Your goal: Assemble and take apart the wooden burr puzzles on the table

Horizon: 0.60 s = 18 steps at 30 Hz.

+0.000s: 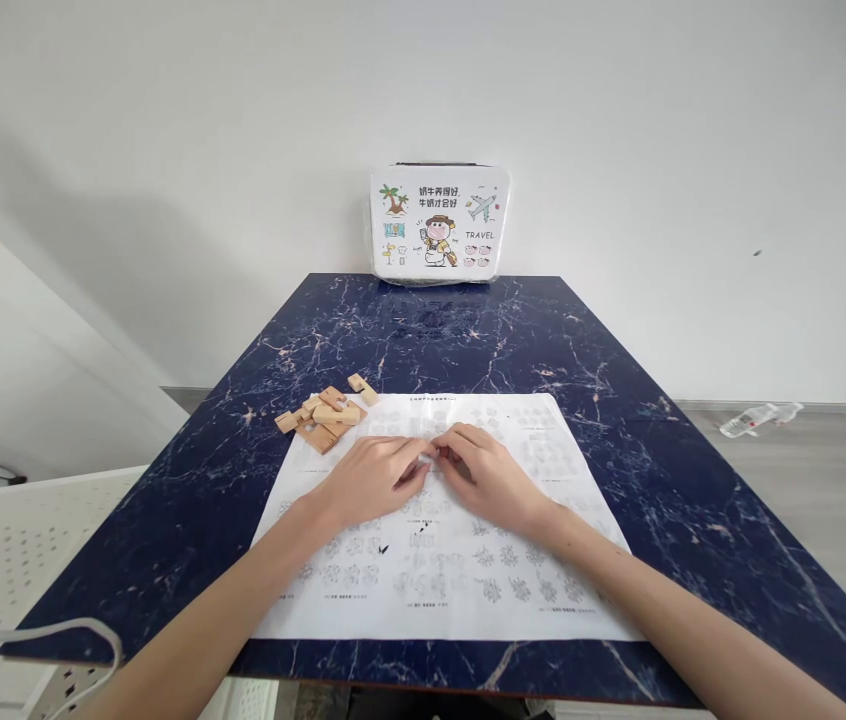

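Observation:
My left hand (376, 476) and my right hand (484, 474) meet at the fingertips above a printed paper sheet (460, 612). Both have their fingers curled and pinched together. Whatever lies between the fingertips is too small or hidden to make out. Line drawings of puzzle shapes and small captions cover the sheet. Beyond my left hand, a loose pile of notched wooden puzzle pieces (324, 418) rests partly on the sheet's upper left corner. Small dark bits (383, 549) lie on the paper below my hands.
A dark blue marbled table (453, 345) carries the sheet. At its far edge, a white printed case (439, 222) in clear wrap leans against the wall. White perforated furniture (10, 560) and a white cable (85, 624) are at left. A plastic bottle (759, 419) lies on the floor at right.

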Motion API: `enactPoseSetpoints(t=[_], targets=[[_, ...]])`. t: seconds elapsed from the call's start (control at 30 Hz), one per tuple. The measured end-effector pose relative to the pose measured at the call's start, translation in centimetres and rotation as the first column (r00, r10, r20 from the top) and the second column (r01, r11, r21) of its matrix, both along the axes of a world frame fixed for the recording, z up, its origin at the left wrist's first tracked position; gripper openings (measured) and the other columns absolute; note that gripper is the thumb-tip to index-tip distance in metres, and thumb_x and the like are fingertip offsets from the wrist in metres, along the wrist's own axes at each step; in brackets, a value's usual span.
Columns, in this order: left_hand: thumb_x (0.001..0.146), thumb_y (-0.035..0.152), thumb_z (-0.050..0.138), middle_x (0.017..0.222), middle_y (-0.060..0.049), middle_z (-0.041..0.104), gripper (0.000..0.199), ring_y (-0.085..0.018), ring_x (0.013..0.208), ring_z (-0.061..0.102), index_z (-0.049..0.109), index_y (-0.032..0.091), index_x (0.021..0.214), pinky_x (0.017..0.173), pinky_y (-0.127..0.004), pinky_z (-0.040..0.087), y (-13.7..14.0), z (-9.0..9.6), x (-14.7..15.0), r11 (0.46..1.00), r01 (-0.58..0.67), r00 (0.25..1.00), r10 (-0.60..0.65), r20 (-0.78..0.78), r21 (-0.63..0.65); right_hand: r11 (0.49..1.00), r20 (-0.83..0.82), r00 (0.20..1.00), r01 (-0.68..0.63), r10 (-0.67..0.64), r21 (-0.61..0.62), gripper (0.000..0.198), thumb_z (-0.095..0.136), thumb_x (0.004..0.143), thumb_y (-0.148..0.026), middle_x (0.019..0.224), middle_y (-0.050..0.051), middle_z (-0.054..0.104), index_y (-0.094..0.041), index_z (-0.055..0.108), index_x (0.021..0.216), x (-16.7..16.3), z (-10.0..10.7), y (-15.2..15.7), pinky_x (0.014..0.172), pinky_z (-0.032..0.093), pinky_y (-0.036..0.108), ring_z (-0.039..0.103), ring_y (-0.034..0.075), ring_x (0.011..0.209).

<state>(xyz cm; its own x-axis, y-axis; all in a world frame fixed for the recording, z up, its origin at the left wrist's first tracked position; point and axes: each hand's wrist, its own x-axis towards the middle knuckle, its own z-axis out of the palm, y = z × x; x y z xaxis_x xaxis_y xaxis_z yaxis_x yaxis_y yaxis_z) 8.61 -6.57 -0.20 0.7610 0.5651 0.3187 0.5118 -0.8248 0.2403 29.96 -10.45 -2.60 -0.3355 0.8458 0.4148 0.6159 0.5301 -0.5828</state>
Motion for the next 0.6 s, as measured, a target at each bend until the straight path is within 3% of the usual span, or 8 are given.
enactPoseSetpoints(t=[0.6], targets=[[0.101, 0.019, 0.051, 0.072, 0.002, 0.064, 0.012, -0.015, 0.060, 0.060, 0.062, 0.019, 0.105, 0.058, -0.028, 0.041, 0.01, 0.23, -0.05, 1.000, 0.002, 1.000, -0.002, -0.014, -0.010, 1.000, 0.004, 1.000, 0.007, -0.007, -0.002, 0.015, 0.051, 0.100, -0.012, 0.100, 0.008, 0.069, -0.022, 0.063, 0.101, -0.03, 0.10, -0.02, 0.080, 0.051, 0.038, 0.064, 0.022, 0.089]])
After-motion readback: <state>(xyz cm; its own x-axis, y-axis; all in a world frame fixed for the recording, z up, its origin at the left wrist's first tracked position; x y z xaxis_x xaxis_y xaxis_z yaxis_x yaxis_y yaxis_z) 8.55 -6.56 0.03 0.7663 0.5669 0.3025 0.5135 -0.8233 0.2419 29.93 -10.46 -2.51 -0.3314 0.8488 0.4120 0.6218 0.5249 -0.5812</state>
